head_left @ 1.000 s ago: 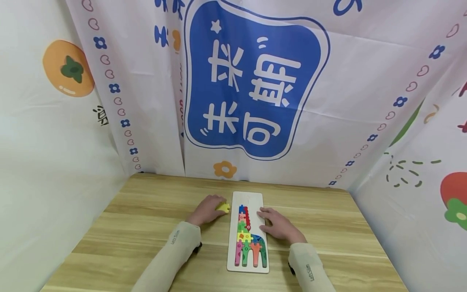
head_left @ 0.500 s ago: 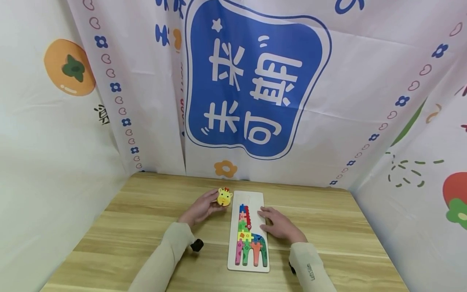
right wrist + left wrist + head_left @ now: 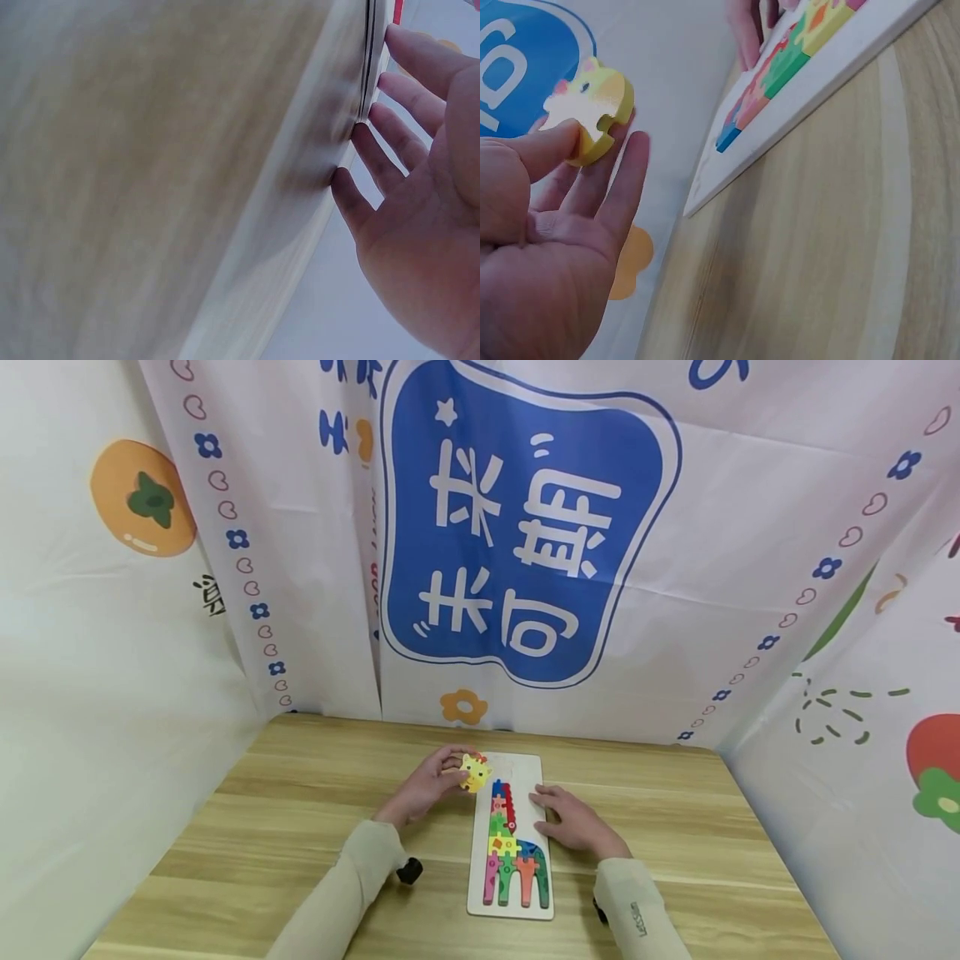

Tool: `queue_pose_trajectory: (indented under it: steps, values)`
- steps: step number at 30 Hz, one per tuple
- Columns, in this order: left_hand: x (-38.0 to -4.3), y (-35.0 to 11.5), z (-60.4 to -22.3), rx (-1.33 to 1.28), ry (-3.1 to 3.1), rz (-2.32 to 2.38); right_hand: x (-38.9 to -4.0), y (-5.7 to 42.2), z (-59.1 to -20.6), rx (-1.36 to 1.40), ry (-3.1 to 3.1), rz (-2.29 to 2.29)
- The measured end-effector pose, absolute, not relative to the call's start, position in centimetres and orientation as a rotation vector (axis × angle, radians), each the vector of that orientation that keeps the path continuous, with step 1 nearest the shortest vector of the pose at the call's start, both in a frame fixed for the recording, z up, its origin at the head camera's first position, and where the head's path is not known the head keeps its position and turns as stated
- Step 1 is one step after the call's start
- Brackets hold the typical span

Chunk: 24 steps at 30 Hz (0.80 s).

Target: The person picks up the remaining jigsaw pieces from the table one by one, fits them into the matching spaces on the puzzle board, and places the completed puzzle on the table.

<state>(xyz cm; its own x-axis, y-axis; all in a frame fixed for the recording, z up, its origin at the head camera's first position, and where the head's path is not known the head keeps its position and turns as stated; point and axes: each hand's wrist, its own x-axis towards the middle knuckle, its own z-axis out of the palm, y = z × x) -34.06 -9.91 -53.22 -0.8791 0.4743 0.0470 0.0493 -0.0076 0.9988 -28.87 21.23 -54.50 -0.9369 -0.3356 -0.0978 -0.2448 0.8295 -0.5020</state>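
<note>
My left hand point(image 3: 427, 787) pinches a yellow giraffe-head puzzle piece point(image 3: 476, 773) between thumb and fingers, raised over the upper left edge of a white puzzle board point(image 3: 528, 770). In the left wrist view a notch shows in the side of the giraffe-head puzzle piece point(image 3: 615, 97). Colourful giraffe body pieces point(image 3: 504, 846) are fitted in the board, with a blue one topping the neck. My right hand point(image 3: 576, 822) lies at the board's right side, its fingers extended. In the right wrist view, fingertips point(image 3: 361, 135) touch the board's edge point(image 3: 371, 64) and the tabletop.
The board lies on a wood-grain table point(image 3: 315, 793). Behind it hangs a white printed cloth point(image 3: 330, 610) with a large blue emblem point(image 3: 480, 552). Similar cloth forms the left and right sides.
My left hand has lifted the giraffe-head piece from beside the board, turned its face into view, and carried it right over the board's edge. My right hand stays put.
</note>
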Motion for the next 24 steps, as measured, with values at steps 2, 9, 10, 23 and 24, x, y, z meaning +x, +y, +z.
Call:
queue_pose_trajectory:
  steps: [2, 9, 10, 23, 24]
  values:
    - [-33.97, -9.79, -53.24, 0.562, 2.03, 1.941, -28.87, 21.26, -54.5, -0.45, 2.827, -0.743]
    - [-33.72, -9.45, -53.18, 0.583, 2.094, 1.944, -28.81, 21.34, -54.61, -0.447, 2.824, -0.737]
    - [-33.73, -9.41, -53.19, 0.588, 2.094, 1.946, -28.79, 21.34, -54.6, -0.448, 2.823, -0.738]
    - [-33.93, -9.04, -53.12, 0.507, 2.046, 1.952, -28.71, 21.35, -54.61, -0.445, 2.82, -0.75]
    - [-33.96, -9.04, -53.16, 0.5, 2.042, 1.957, -28.74, 21.38, -54.67, -0.445, 2.819, -0.751]
